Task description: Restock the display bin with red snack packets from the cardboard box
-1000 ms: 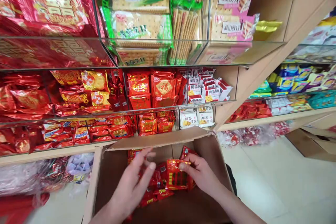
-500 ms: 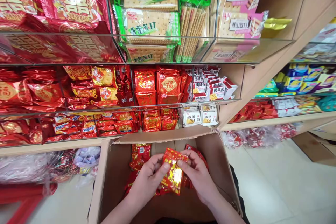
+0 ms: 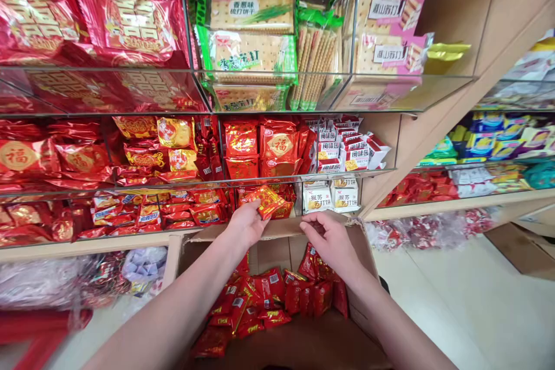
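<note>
In the head view my left hand [image 3: 248, 224] is closed on the near end of a red and gold snack packet [image 3: 269, 201], held tilted at the front of a low shelf compartment. Similar red packets [image 3: 282, 191] stand right behind it in that compartment. My right hand [image 3: 328, 241] is over the far rim of an open cardboard box [image 3: 255, 232], fingers loosely bent with the thumb apart, and nothing shows in it. Whether its fingertips touch the flap, I cannot tell. Many loose red packets [image 3: 264, 295] lie inside the box below both hands.
White cracker packs [image 3: 318, 199] sit right of the low compartment. Clear shelf lips [image 3: 277, 180] run across the tiers, with green-edged biscuit packs [image 3: 251, 52] higher up. A wooden divider [image 3: 433, 133] slants at the right. Plastic-bagged goods [image 3: 143, 263] lie under the shelf.
My left hand has carried the packet up and forward from above the box to the low shelf. My right hand has let go of it and moved forward to the box's far edge.
</note>
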Demonstrator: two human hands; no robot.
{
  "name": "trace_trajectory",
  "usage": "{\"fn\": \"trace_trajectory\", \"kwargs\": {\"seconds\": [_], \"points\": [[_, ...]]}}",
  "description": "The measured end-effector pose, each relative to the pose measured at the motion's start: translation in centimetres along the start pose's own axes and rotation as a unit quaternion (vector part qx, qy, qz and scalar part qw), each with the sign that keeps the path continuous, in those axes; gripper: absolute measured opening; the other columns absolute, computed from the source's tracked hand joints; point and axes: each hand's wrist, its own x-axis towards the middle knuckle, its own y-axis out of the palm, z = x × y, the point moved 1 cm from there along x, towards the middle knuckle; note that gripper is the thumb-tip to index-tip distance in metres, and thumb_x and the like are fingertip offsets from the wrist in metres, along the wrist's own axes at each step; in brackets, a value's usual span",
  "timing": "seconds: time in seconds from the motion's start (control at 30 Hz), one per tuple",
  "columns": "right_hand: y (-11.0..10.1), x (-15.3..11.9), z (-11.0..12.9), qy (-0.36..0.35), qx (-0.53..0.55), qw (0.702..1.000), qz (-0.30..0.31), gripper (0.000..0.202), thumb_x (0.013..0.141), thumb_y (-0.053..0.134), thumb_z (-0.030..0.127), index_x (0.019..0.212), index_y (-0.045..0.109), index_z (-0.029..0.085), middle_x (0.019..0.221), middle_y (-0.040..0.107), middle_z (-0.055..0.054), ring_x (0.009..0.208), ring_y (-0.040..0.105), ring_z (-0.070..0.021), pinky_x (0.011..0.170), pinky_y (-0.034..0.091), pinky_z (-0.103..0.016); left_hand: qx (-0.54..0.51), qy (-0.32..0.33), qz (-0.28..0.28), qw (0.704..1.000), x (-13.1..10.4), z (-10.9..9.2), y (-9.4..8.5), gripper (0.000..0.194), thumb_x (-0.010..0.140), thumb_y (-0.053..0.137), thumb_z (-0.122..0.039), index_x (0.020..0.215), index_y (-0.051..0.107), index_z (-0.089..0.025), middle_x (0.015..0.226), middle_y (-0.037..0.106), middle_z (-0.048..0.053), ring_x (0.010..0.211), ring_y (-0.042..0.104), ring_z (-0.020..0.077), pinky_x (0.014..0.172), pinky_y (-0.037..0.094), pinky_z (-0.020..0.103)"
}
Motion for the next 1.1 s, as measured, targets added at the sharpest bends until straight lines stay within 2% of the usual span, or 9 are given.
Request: {"fn": "trace_trajectory", "kwargs": {"seconds": [0.13,0.23,0.37,0.47,0.7,0.87,1.1], "points": [[0.0,0.8,-1.1,-0.018,-0.027,0.999,-0.017,0.017,0.078,0.047,0.029,0.080,0.060,0.018,0.077,0.063,-0.002,0.068,0.057,-0.0154,0.062,0.043,-0.026,-0.051,0.019,-0.080,0.995,3.2,0.4,0.8,0.012,0.084,0.043,-0.013,0.092,0.052,-0.013,0.078,0.059,0.001,0.059,0.055,0.0081,0.050,0.046,0.020],[0.2,0.6,-1.4,-0.021,-0.028,0.999,-0.026,0.016,0.078,0.048,0.029,0.078,0.060,0.019,0.074,0.063,-0.001,0.065,0.056,-0.0142,0.058,0.042,-0.024,-0.095,0.043,-0.092,0.990,4.5,0.5,1.2,0.018,0.084,0.046,-0.022,0.099,0.051,-0.013,0.088,0.057,0.002,0.066,0.055,0.0090,0.056,0.049,0.023],[0.5,0.3,-1.7,-0.054,-0.029,0.997,-0.050,0.014,0.079,0.048,0.026,0.080,0.060,0.019,0.074,0.063,-0.001,0.067,0.057,-0.0140,0.060,0.043,-0.024,-0.137,0.066,-0.106,0.983,5.7,-0.1,1.6,0.022,0.083,0.047,-0.023,0.103,0.050,-0.015,0.096,0.055,0.004,0.074,0.055,0.0110,0.061,0.050,0.026],[0.7,0.1,-1.9,-0.092,-0.037,0.993,-0.063,0.013,0.080,0.047,0.023,0.079,0.059,0.019,0.077,0.063,-0.002,0.071,0.056,-0.0145,0.065,0.043,-0.025,-0.161,0.081,-0.104,0.978,6.2,-0.3,1.5,0.022,0.082,0.049,-0.024,0.103,0.051,-0.014,0.096,0.055,0.005,0.076,0.055,0.0119,0.062,0.050,0.028],[1.2,-0.7,-2.3,-0.175,-0.091,0.979,-0.061,0.014,0.082,0.043,0.020,0.081,0.057,0.018,0.081,0.061,-0.005,0.078,0.054,-0.0162,0.070,0.043,-0.029,-0.205,0.132,-0.059,0.968,7.6,-0.8,1.4,0.021,0.083,0.048,-0.025,0.100,0.052,-0.014,0.095,0.056,0.004,0.074,0.056,0.0112,0.062,0.050,0.027],[1.5,-0.8,-2.4,-0.183,-0.108,0.975,-0.065,0.012,0.081,0.044,0.018,0.083,0.056,0.017,0.083,0.060,-0.005,0.078,0.053,-0.0157,0.070,0.042,-0.029,-0.209,0.111,-0.061,0.970,9.7,-1.7,1.9,0.025,0.083,0.048,-0.028,0.104,0.051,-0.015,0.101,0.055,0.006,0.083,0.056,0.0143,0.069,0.049,0.033],[1.7,-0.8,-2.4,-0.190,-0.123,0.972,-0.070,0.009,0.080,0.046,0.016,0.081,0.055,0.017,0.081,0.059,-0.005,0.075,0.052,-0.0154,0.068,0.042,-0.028,-0.231,0.131,-0.080,0.961,11.5,-2.7,1.8,0.028,0.083,0.047,-0.030,0.107,0.049,-0.016,0.106,0.053,0.007,0.088,0.054,0.0162,0.074,0.048,0.036]]}}
